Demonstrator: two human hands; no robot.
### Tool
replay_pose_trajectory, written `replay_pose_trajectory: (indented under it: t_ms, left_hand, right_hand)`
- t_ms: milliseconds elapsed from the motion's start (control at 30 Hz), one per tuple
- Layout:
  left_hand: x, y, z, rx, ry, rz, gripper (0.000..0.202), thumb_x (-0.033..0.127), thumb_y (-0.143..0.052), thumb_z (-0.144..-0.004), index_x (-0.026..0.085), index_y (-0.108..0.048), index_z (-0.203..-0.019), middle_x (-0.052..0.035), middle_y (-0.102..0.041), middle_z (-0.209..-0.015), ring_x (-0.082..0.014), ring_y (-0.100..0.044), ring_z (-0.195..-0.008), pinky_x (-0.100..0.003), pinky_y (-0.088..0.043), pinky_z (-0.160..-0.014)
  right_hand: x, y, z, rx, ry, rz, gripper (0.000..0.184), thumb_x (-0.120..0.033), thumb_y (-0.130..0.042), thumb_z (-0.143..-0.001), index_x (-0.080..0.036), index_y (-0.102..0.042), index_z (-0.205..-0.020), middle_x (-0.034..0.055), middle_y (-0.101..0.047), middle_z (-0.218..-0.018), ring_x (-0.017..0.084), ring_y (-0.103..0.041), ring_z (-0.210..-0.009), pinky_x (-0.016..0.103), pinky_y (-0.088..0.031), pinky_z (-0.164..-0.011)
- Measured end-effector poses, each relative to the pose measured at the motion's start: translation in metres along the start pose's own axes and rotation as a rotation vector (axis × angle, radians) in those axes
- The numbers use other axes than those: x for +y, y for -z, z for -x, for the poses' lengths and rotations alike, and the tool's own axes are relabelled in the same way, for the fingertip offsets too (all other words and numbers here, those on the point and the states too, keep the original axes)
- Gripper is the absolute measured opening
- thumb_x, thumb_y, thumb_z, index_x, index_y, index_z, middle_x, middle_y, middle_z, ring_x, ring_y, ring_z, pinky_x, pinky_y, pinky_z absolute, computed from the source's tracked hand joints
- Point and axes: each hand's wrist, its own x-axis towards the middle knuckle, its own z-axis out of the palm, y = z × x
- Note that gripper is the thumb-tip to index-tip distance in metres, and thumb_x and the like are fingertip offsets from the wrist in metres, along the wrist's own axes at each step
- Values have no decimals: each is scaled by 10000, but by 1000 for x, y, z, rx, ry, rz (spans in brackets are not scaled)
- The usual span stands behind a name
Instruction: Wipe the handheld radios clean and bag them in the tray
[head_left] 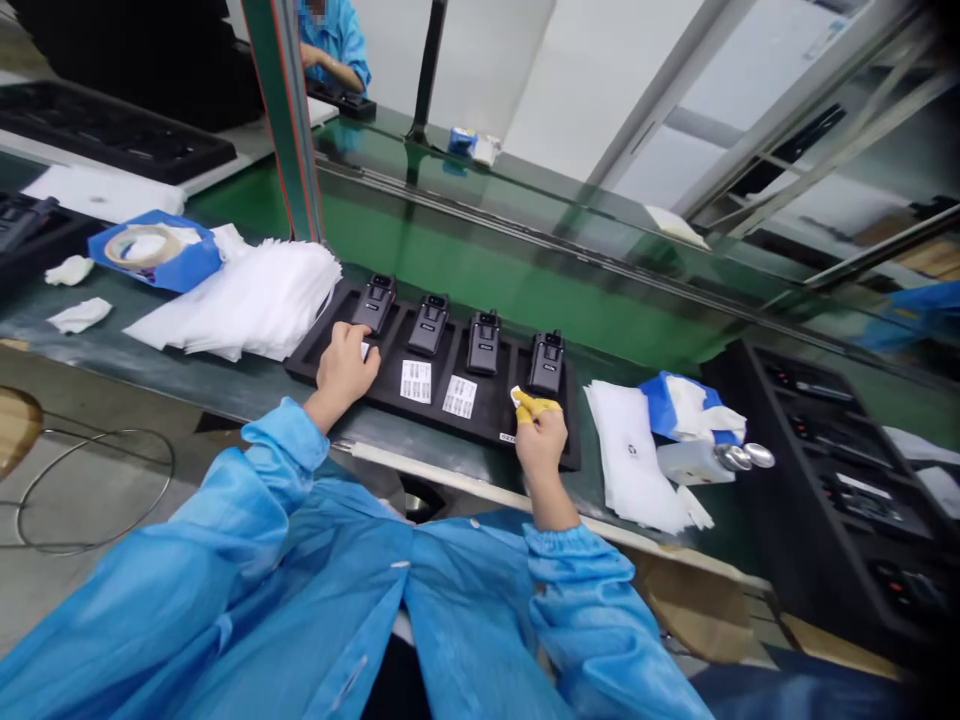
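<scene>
A black tray (480, 420) lies in front of me, holding several black handheld devices with clips, among them a left one (373, 303) and a right one (546, 362). Sheets of printed barcode labels (416, 381) rest below the middle devices. At the tray's left end is my left hand (347, 368), thumb and index finger apart around a partly covered white label (364, 350), just below the left device. My right hand (541, 437), with yellow covers on its fingers, is closed below the right device. A small white piece (516, 395) shows at its fingertips; its kind is unclear.
White sleeves are stacked left (240, 300) and right (630, 450) of the tray. A blue box with tape (154, 250), a blue box of wipes (694, 408), a bottle (694, 462) and a black tray stack (787, 500) stand around. Another person (337, 50) works behind the glass.
</scene>
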Motion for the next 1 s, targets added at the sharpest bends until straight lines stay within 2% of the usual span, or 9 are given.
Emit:
replay_pose_trajectory:
  t_ms: [233, 433, 633, 733, 900, 1000]
  left_hand:
    - [3, 11, 2, -19, 19, -9, 340, 279, -520, -853, 176, -565, -1174, -106, -513, -1148, -264, -616, -976, -335, -477, -827]
    - [3, 16, -3, -38, -8, -10, 329, 289, -505, -852, 157, -589, -1141, -122, -525, -1111, -266, -636, -863, -355, -496, -732]
    - [-5, 15, -5, -100, -43, -48, 318, 319, -471, -873, 176, -599, -1127, -94, -549, -1073, -233, -641, -821, -324, -500, -680]
    - [-8, 16, -8, -115, -42, -56, 327, 334, -450, -874, 172, -603, -1114, -101, -561, -1060, -243, -640, -831, -335, -505, -678]
    - [-5, 22, -16, -88, -18, -9, 362, 412, -395, -854, 175, -614, -1018, -126, -564, -1029, -308, -627, -869, -424, -519, -698]
    - [-2, 24, -23, -53, 4, 56, 335, 469, -394, -819, 229, -604, -924, -99, -558, -951, -350, -610, -860, -506, -514, -700]
  right_hand:
    - [-8, -1, -4, 8, -91, -102, 279, -282, -502, -737, -171, -723, -866, 46, -577, -844, 179, -547, -824, 339, -445, -823]
    - [-16, -5, -9, 36, -134, -227, 259, -318, -542, -707, -203, -732, -842, 32, -602, -817, 168, -557, -786, 322, -456, -771]
    - [-22, -4, -9, 63, -258, -443, 249, -364, -631, -632, -207, -729, -799, 35, -613, -849, 182, -560, -832, 349, -436, -819]
    - [-28, -3, -14, 84, -341, -584, 259, -377, -678, -596, -205, -712, -787, 31, -627, -841, 167, -556, -786, 336, -449, -770]
    - [-45, 10, -28, 49, -404, -798, 255, -449, -612, -696, -219, -659, -796, 9, -621, -702, 111, -484, -530, 313, -471, -569]
    - [-42, 36, -42, 50, -357, -789, 226, -446, -577, -743, -228, -630, -762, 9, -616, -689, 110, -493, -518, 320, -491, -564]
